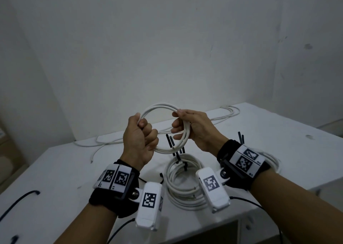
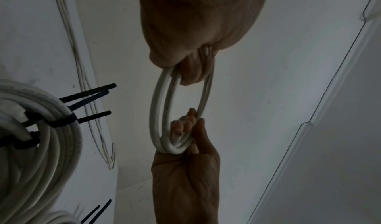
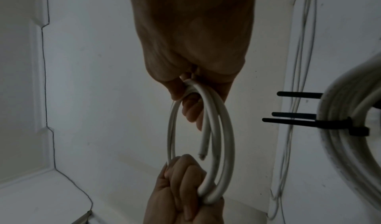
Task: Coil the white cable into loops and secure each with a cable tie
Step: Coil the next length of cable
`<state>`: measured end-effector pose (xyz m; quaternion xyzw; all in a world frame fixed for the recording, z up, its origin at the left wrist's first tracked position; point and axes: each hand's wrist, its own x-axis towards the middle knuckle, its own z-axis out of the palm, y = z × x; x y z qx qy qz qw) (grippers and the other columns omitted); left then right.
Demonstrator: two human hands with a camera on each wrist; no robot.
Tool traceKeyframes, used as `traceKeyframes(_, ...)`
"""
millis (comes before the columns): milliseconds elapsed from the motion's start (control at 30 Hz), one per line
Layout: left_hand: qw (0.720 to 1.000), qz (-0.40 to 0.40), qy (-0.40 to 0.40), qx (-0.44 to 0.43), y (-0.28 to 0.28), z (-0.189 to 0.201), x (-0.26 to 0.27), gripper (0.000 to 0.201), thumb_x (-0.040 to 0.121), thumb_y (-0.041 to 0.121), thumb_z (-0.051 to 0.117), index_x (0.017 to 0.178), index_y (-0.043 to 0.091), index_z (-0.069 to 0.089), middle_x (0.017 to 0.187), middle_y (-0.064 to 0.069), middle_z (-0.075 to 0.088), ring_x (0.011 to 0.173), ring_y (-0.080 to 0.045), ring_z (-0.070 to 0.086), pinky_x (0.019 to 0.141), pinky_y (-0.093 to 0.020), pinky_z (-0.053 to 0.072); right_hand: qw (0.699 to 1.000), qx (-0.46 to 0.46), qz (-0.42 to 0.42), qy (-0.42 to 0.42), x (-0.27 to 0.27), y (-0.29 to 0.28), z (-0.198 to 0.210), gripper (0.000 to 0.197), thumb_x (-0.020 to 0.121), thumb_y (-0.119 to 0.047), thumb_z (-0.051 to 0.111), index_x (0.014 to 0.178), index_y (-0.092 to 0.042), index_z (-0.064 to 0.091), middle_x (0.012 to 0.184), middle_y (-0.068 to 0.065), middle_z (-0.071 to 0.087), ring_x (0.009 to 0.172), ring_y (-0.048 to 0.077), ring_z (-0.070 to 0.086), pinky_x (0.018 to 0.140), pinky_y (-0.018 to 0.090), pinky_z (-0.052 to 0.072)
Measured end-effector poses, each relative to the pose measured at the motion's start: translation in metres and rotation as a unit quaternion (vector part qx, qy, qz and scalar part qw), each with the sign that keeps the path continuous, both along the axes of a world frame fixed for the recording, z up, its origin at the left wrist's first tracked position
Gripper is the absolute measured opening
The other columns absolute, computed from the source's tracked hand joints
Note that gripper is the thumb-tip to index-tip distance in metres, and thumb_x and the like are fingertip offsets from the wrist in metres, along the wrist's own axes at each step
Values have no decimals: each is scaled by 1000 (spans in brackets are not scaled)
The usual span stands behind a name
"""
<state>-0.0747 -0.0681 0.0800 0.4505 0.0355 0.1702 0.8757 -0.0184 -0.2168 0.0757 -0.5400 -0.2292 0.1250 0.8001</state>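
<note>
Both hands hold a small coil of white cable (image 1: 159,108) in the air above the white table (image 1: 65,169). My left hand (image 1: 141,132) grips the coil's left side in a fist; in the left wrist view the left hand (image 2: 193,31) sits at the top with the coil (image 2: 158,106) hanging below it. My right hand (image 1: 189,127) curls round the coil's right side, fingers wrapped over the strands. The right wrist view shows the coil (image 3: 224,129) between the right hand (image 3: 191,48) and the left fist, with a cut cable end (image 3: 203,147) inside the loop.
A larger white coil (image 1: 183,180) bound with black cable ties (image 1: 171,143) lies on the table under the hands. Loose white cable (image 1: 219,116) runs along the table's far edge. Thin black cords (image 1: 18,201) cross the near left. The table's right edge (image 1: 324,145) drops off.
</note>
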Motion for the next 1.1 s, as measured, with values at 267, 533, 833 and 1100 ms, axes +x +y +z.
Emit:
traceKeyframes(267, 997, -77, -17, -22, -2, -7, -4, 41, 96, 32, 32, 63, 12, 45, 44, 3, 28, 32, -8, 26, 32, -13, 20, 998, 11, -44, 34, 0, 3, 3, 20, 99, -20, 47, 98, -4, 59, 58, -1, 36, 43, 8, 31, 38, 21, 33)
traceKeyframes(533, 1000, -12, -14, 6, -7, -6, -4, 33, 97, 27, 40, 67, 14, 46, 42, 7, 24, 30, -5, 20, 29, -13, 15, 998, 29, -28, 54, -4, 5, 5, 20, 101, -21, 44, 98, -5, 56, 57, -3, 34, 42, 7, 28, 38, 20, 32)
traceKeyframes(833, 990, 67, -14, 120, -13, -10, -4, 22, 99, 16, 39, 92, 8, 58, 47, 6, 24, 35, -6, 19, 35, -14, 16, 995, 20, -23, 95, -5, 7, 7, 22, 94, -31, 53, 79, -15, 49, 52, -6, 31, 41, 8, 24, 37, 19, 23)
traceKeyframes(1100, 992, 65, 9, 107, -12, -10, 1, 14, 100, 9, 39, 100, 13, 52, 68, 3, 34, 38, -4, 23, 32, -15, 18, 994, 44, -11, 97, -7, 6, 7, 23, 93, -28, 47, 74, -15, 45, 48, -6, 22, 38, 8, 16, 36, 19, 14)
